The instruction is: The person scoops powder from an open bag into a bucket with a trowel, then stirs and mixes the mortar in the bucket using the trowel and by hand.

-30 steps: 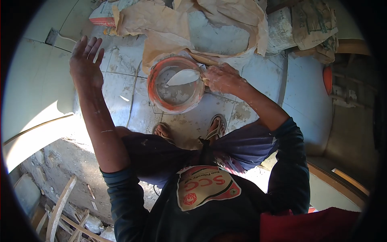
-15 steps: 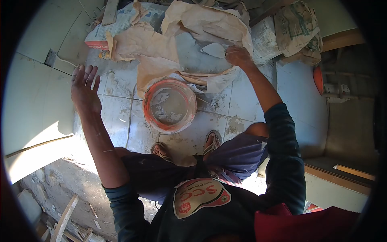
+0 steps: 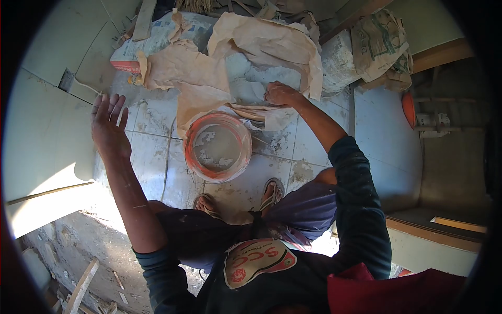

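My right hand [image 3: 281, 94] is closed on a trowel inside a torn-open brown paper bag [image 3: 264, 39]. The trowel's blade is hard to tell from the pale grey powder [image 3: 285, 77] around it. Just in front of the bag stands an orange bucket [image 3: 242, 132], caked with dried residue. Inside it lies greyish liquid [image 3: 222, 149] with lumps of powder at the surface. Off to the left, my left hand [image 3: 109, 118] is raised with its palm up and fingers apart, holding nothing.
Another printed bag [image 3: 196, 29] lies behind on the left, and more bags [image 3: 376, 44] stand at the back right. A cable [image 3: 168, 157] runs over the tiled floor beside the bucket. Wood scraps [image 3: 83, 285] lie at the lower left. An orange container [image 3: 409, 110] is at the right.
My right hand has moved left and nearer to me, bringing the trowel down into the powder, where its blade no longer stands out. My left hand stays raised and open.
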Motion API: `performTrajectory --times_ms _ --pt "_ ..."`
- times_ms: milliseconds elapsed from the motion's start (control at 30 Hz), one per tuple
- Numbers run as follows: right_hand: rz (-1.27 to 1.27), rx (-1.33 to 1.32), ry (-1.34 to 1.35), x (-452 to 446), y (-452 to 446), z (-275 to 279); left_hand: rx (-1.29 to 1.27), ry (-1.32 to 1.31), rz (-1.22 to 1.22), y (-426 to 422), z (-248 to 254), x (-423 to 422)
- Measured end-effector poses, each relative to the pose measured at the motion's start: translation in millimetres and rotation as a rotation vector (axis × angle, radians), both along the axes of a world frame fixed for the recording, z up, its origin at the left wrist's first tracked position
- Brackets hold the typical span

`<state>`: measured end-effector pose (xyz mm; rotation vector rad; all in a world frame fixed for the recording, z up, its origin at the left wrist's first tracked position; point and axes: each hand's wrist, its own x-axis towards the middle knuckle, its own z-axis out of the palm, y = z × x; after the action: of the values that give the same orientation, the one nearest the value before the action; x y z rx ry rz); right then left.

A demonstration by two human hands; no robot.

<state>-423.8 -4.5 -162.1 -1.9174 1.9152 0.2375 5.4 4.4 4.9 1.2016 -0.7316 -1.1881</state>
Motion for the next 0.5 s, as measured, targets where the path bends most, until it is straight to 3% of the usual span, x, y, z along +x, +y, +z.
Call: performTrajectory --times_ms 200,500 --pt "-0.41 0.284 -0.439 -3.2 -0.8 46.5 0.001 0.031 -0.001 -2.6 -5.0 -5.2" --pt "-0.447 0.292 -0.573 -35.6 12.5 91.6 -0.008 0.042 -0.012 -3.8 -8.4 -6.5"
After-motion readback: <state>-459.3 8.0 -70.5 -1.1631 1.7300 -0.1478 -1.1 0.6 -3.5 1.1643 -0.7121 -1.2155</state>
